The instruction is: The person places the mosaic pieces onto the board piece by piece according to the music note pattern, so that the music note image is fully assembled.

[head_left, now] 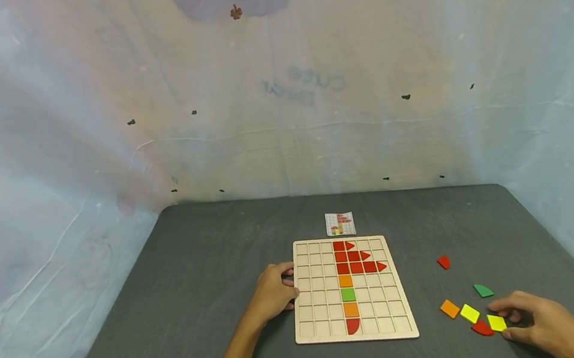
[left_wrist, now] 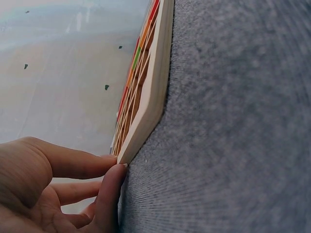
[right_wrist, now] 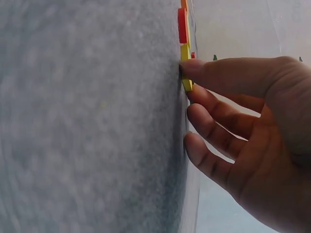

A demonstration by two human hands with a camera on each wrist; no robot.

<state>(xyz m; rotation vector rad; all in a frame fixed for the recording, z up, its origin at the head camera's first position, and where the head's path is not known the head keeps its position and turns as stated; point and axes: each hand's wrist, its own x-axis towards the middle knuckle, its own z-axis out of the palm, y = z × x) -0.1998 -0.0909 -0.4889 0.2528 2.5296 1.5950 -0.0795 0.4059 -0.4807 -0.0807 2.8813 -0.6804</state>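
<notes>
A light wooden grid board [head_left: 321,313] lies on the grey table, with red, orange and green pieces set in its cells. My left hand [head_left: 272,293] holds the board's left edge; in the left wrist view thumb and finger pinch its rim [left_wrist: 151,99]. At the right, my right hand [head_left: 536,318] has thumb and index finger at opposite sides of a yellow tile [head_left: 496,322], gripping it low at the table surface. Touching that tile is a red quarter-round piece [head_left: 482,328]. A second yellow tile [head_left: 469,313] lies just left of them.
A small printed pattern card [head_left: 340,224] lies behind the board. Near the right hand are an orange tile [head_left: 449,309], a green quarter-round piece [head_left: 483,290] and another red piece [head_left: 443,262]. Pale sheeting [head_left: 284,161] hangs around the table [head_left: 208,244].
</notes>
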